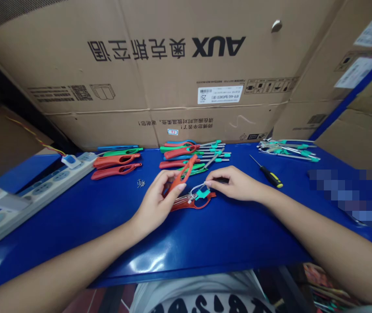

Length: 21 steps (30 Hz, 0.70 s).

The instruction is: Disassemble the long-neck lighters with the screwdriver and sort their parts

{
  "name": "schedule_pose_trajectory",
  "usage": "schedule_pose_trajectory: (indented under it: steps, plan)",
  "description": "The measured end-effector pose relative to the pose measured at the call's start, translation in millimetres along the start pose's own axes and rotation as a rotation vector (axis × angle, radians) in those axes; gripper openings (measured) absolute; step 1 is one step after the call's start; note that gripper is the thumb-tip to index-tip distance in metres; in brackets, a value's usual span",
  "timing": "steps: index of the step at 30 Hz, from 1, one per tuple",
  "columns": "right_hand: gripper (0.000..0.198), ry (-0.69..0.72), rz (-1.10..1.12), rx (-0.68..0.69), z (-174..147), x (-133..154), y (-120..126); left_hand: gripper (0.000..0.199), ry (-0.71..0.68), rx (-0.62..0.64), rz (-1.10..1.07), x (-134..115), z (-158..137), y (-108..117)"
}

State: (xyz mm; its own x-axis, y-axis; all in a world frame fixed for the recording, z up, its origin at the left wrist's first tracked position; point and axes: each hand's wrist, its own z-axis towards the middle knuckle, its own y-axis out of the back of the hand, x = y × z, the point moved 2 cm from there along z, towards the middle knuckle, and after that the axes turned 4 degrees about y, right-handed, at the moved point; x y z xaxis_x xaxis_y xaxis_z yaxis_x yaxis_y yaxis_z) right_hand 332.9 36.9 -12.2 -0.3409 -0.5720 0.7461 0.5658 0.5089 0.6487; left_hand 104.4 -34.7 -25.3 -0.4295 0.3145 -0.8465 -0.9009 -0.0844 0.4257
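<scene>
My left hand (153,202) is closed on an orange lighter shell half (187,171), tilted up between thumb and fingers. Below it lies a second orange shell half (196,205), partly hidden by the same hand. Inside that lower shell are a clear tube, a teal trigger piece (202,194) and a thin white wire (196,187). At the wire's right end, my right hand (231,181) pinches with thumb and forefinger. Something dark shows under its fingers, too hidden to name.
Shell halves (117,161) in several colours lie left, beside small screws (141,183). Lighters with metal tubes (181,152) lie behind my hands. A screwdriver (270,176) and a pile of tube parts (290,150) are right. A power strip (42,191) runs along the left; cardboard (173,87) stands behind.
</scene>
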Motion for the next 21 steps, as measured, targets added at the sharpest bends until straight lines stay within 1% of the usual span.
schedule_pose_trajectory:
  steps: [3, 5, 7, 9, 11, 12, 13, 17, 21]
  plan:
    - [0.034, -0.011, -0.041, -0.014, 0.2, -3.2, 1.6, 0.026, 0.032, -0.065, -0.085, 2.4, 3.9, 3.1]
    - [0.034, 0.002, -0.063, -0.032, 0.1, -2.5, 2.3, 0.030, 0.053, -0.058, -0.074, 2.4, 4.3, 3.6]
    - [0.033, 0.025, -0.057, -0.054, -0.5, 1.1, 2.5, 0.039, 0.072, 0.002, 0.006, 1.3, 2.8, 2.7]
    - [0.032, 0.050, -0.040, -0.075, -1.2, 6.3, 2.3, 0.045, 0.051, 0.109, 0.115, -0.3, 0.4, 0.6]
    - [0.031, 0.070, -0.021, -0.083, -1.9, 11.0, 2.2, 0.033, -0.003, 0.197, 0.210, -1.4, -1.2, -1.4]
    - [0.031, 0.078, -0.014, -0.081, -2.2, 12.6, 2.5, 0.025, -0.030, 0.218, 0.248, -1.6, -1.2, -1.8]
    - [0.031, 0.084, -0.012, -0.081, -2.5, 13.6, 3.3, 0.022, -0.048, 0.226, 0.278, -1.5, -0.6, -1.6]
    - [0.030, 0.128, -0.078, -0.119, -3.2, 14.2, 10.6, 0.024, -0.093, 0.207, 0.304, -0.3, 8.1, 4.8]
    - [0.027, 0.193, -0.164, -0.160, -3.5, 12.7, 18.2, 0.028, -0.150, 0.187, 0.343, 1.4, 21.3, 19.1]
